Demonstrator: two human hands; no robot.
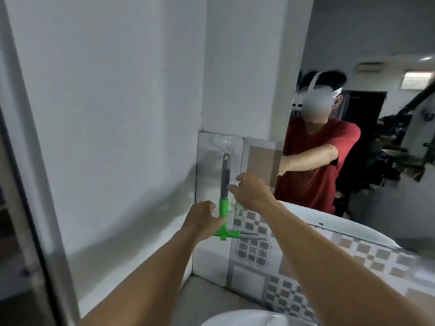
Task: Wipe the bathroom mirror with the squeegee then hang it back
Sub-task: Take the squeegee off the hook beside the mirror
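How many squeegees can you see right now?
1. The squeegee hangs upright from a clear hook on the tiled wall, left hand at its green head, right hand beside its grey handle.

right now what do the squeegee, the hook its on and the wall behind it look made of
Squeegee: looks like plastic, with a matte grey handle and a glossy bright green neck and crossbar; its blade is too blurred to judge. Hook: apparently clear plastic, see-through with glints. Wall tile: probably glazed ceramic, shiny and reflective with straight joints.
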